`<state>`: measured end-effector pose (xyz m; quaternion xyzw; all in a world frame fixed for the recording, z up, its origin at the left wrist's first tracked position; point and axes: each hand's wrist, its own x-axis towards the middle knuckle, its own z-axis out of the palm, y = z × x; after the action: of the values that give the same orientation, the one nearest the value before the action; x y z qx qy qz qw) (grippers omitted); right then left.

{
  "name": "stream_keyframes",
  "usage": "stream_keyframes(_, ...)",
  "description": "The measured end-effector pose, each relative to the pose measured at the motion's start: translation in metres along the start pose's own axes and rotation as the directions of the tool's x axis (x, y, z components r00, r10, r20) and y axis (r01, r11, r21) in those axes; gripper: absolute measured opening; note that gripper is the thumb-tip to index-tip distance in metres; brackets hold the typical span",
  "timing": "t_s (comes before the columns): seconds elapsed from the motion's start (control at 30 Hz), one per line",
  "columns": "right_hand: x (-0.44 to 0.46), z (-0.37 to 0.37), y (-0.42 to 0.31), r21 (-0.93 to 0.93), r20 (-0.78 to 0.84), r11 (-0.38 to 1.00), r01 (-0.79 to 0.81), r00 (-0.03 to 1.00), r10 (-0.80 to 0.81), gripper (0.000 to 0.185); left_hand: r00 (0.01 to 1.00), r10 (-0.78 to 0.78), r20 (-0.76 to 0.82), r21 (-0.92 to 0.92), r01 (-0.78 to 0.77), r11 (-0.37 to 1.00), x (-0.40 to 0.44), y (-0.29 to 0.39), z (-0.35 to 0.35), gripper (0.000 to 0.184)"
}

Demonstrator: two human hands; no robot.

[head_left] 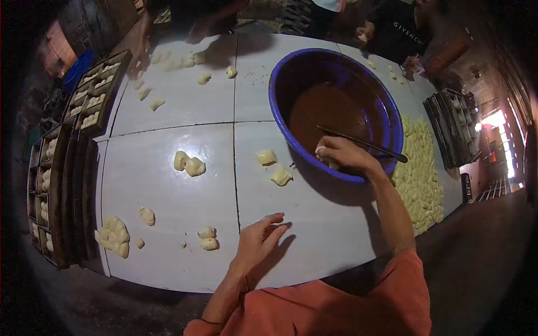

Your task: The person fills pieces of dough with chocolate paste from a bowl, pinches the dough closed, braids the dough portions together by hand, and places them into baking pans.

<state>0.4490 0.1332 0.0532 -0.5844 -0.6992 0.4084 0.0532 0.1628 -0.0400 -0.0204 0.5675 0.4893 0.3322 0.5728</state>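
**Soft piece in the right fingers, at the tub's near rim**

In the head view, the person's right hand is at the near side of the blue tub, its fingers curled narrowly over a small pale piece. The fingers cover most of it, so its full shape cannot be told; it looks like dough. A dark stick slants across the tub just beyond the knuckles, and brown contents lie below.

Good handling here calls for a light, even pinch, since dough this soft would probably dent or stretch under hard fingers. The wrist is best held high enough to clear the rim, and the knuckles away from the stick, which a bump could tip or roll.

The left hand is over the white table, fingers stretched forward, thumb somewhat apart, with nothing visible in its grasp. It is well placed to steady a piece, if kept relaxed.

Nearest to both hands, two dough pieces lie just left of the tub. To its right spreads a crowded dough mass, close to the right forearm; the elbow should be carried clear of it.
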Motion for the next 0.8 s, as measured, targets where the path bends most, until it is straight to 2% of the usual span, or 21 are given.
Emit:
stream_keyframes(0.03, -0.002, 0.000, 0.004, -0.002, 0.003, 1.000, 0.006, 1.000, -0.006, 0.027, 1.000, 0.000, -0.006, 0.001, 0.000, 1.000, 0.000, 0.003, 0.001, 0.036)
stream_keyframes(0.07, -0.004, 0.000, 0.009, 0.410, -0.019, 0.912, 0.032, 0.999, -0.027, 0.024, 1.000, 0.002, 0.003, -0.015, -0.002, 1.000, 0.001, 0.007, 0.003, 0.036)
stream_keyframes(0.1, -0.006, 0.002, 0.012, 0.748, -0.044, 0.662, 0.057, 0.998, -0.036, 0.020, 1.000, 0.004, 0.013, -0.031, -0.004, 1.000, 0.003, 0.011, 0.004, 0.036)
stream_keyframes(0.13, -0.015, 0.002, -0.005, 0.779, -0.123, 0.617, 0.112, 0.992, -0.024, 0.016, 0.990, 0.138, 0.002, -0.015, -0.138, 0.990, 0.010, 0.003, 0.006, 0.035)
stream_keyframes(0.17, -0.022, 0.003, -0.016, 0.779, -0.116, 0.618, 0.111, 0.993, -0.032, 0.016, 0.991, 0.136, -0.008, -0.013, -0.136, 0.991, 0.014, 0.011, 0.006, 0.035)
stream_keyframes(0.23, -0.032, 0.011, -0.034, 0.874, -0.195, 0.452, 0.178, 0.981, -0.009, 0.017, 0.993, 0.077, 0.089, -0.096, -0.069, 0.993, 0.025, 0.030, 0.008, 0.037)
stream_keyframes(0.27, -0.033, 0.021, -0.043, 0.885, -0.269, 0.394, 0.246, 0.963, 0.001, 0.016, 0.993, 0.061, 0.099, -0.225, -0.037, 0.974, 0.031, 0.029, 0.012, 0.038)
stream_keyframes(0.3, -0.035, 0.031, -0.047, 0.888, -0.258, 0.392, 0.240, 0.966, -0.007, 0.016, 0.993, 0.047, 0.109, -0.350, -0.006, 0.937, 0.037, 0.028, 0.017, 0.039)
stream_keyframes(0.33, -0.037, 0.042, -0.052, 0.907, -0.270, 0.316, 0.278, 0.960, -0.070, 0.016, 0.991, 0.041, 0.128, -0.426, 0.018, 0.904, 0.040, 0.034, 0.016, 0.045)
stream_keyframes(0.37, -0.039, 0.054, -0.057, 0.922, -0.283, 0.237, 0.307, 0.950, -0.130, 0.015, 0.993, 0.032, 0.112, -0.428, 0.019, 0.904, 0.040, 0.039, 0.015, 0.045)
stream_keyframes(0.4, -0.043, 0.071, -0.070, 0.925, -0.310, 0.216, 0.312, 0.950, -0.043, 0.014, 0.994, 0.039, 0.103, -0.569, 0.027, 0.822, 0.039, 0.043, 0.015, 0.048)
stream_keyframes(0.43, -0.047, 0.084, -0.078, 0.932, -0.270, 0.240, 0.270, 0.962, -0.032, 0.014, 0.994, 0.047, 0.094, -0.691, 0.031, 0.722, 0.035, 0.043, 0.013, 0.052)
stream_keyframes(0.47, -0.047, 0.097, -0.080, 0.938, -0.256, 0.233, 0.256, 0.966, -0.033, 0.014, 0.995, -0.002, 0.098, -0.731, 0.073, 0.678, 0.034, 0.031, 0.013, 0.059)
stream_keyframes(0.57, -0.043, 0.141, -0.087, 0.962, -0.222, 0.163, 0.221, 0.975, -0.015, 0.013, 0.996, 0.002, 0.085, -0.783, 0.065, 0.619, 0.017, 0.020, -0.014, 0.054)
stream_keyframes(0.6, -0.044, 0.154, -0.092, 0.962, -0.226, 0.159, 0.224, 0.974, -0.010, 0.013, 0.998, -0.031, 0.047, -0.760, 0.056, 0.647, 0.013, 0.013, -0.029, 0.044)
stream_keyframes(0.63, -0.045, 0.166, -0.097, 0.961, -0.229, 0.157, 0.227, 0.973, -0.007, 0.013, 0.998, -0.042, 0.044, -0.761, 0.061, 0.645, 0.007, 0.008, -0.043, 0.044)
stream_keyframes(0.67, -0.045, 0.177, -0.095, 0.963, -0.193, 0.184, 0.197, 0.980, -0.044, 0.021, 0.995, -0.095, -0.028, -0.748, 0.042, 0.663, 0.001, 0.004, -0.056, 0.037)
stream_keyframes(0.7, -0.044, 0.188, -0.102, 0.965, -0.182, 0.184, 0.187, 0.982, -0.046, 0.021, 0.985, -0.144, -0.100, -0.732, 0.026, 0.681, -0.004, -0.001, -0.071, 0.030)
stream_keyframes(0.73, -0.043, 0.202, -0.110, 0.897, -0.262, 0.349, 0.272, 0.962, -0.075, 0.029, 0.970, -0.172, -0.171, -0.693, 0.006, 0.721, -0.007, -0.013, -0.084, 0.027)
stream_keyframes(0.77, -0.042, 0.216, -0.120, 0.795, -0.335, 0.497, 0.348, 0.935, -0.120, 0.037, 0.968, -0.179, -0.176, -0.692, 0.008, 0.722, -0.011, -0.020, -0.091, 0.027)
stream_keyframes(0.8, -0.046, 0.226, -0.138, 0.794, -0.328, 0.517, 0.320, 0.941, -0.079, 0.052, 0.955, -0.185, -0.232, -0.673, -0.020, 0.740, -0.014, -0.025, -0.098, 0.029)
